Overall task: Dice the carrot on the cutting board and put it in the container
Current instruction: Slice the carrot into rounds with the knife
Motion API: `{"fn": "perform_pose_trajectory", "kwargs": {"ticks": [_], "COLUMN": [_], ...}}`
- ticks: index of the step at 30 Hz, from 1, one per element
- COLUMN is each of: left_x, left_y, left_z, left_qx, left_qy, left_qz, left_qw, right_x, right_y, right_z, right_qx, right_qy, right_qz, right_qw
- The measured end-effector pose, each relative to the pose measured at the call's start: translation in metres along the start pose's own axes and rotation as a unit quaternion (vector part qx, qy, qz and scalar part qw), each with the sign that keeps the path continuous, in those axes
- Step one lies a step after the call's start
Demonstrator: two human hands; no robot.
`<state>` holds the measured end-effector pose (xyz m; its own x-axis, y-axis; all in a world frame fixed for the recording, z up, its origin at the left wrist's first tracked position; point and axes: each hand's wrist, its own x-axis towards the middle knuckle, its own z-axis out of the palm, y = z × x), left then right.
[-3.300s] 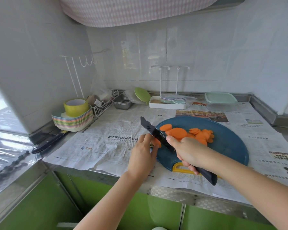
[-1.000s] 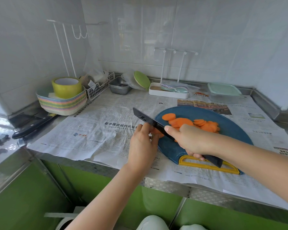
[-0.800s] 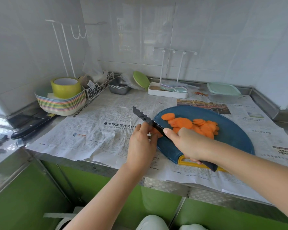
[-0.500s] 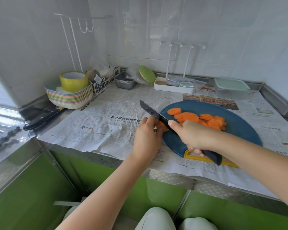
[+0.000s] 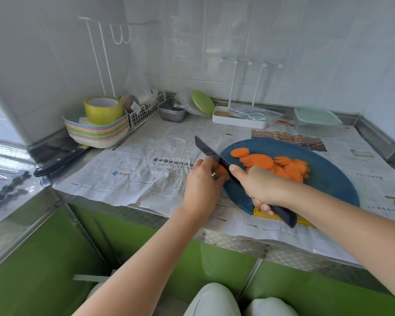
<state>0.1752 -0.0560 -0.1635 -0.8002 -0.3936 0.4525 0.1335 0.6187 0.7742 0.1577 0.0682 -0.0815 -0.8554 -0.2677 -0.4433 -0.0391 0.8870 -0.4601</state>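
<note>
A round blue cutting board (image 5: pixel 324 181) lies on newspaper. A pile of orange carrot slices (image 5: pixel 281 165) sits on its far half. My left hand (image 5: pixel 202 185) pinches the small remaining carrot stub (image 5: pixel 221 171) at the board's left edge. My right hand (image 5: pixel 260 188) grips the dark handle of a black knife (image 5: pixel 209 151), forefinger along the spine, blade laid across the stub. A clear container with a mint-green lid (image 5: pixel 316 120) stands at the back right.
A stack of pastel bowls with a yellow tape roll (image 5: pixel 98 126) is at the left. A second black-handled knife (image 5: pixel 59 160) lies beside it. A wire basket (image 5: pixel 144 110), metal trays (image 5: pixel 172 110) and a white rack (image 5: pixel 240 115) line the back wall.
Both hands stay at the board's left edge, the knife working on the stub. The camera view has shifted down and a little left.
</note>
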Motion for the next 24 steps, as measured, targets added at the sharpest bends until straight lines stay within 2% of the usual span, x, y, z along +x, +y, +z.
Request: {"fn": "perform_pose_trajectory", "kwargs": {"ticks": [7,16,24], "left_x": [0.003,0.028,0.049], "left_y": [0.002,-0.002,-0.003], "left_z": [-0.003,-0.016,-0.031], "left_qx": [-0.013,-0.066,-0.073], "left_qy": [-0.001,-0.092,-0.162], "left_qz": [-0.014,-0.133,-0.164], "left_qw": [1.0,0.985,0.97], "right_x": [0.005,0.008,0.008], "right_y": [0.0,-0.002,-0.011], "right_z": [0.002,0.002,-0.001], "right_qx": [0.013,0.021,0.036], "right_qy": [0.002,-0.007,-0.032], "right_qz": [0.014,0.024,0.064], "right_qw": [1.0,0.999,0.997]}}
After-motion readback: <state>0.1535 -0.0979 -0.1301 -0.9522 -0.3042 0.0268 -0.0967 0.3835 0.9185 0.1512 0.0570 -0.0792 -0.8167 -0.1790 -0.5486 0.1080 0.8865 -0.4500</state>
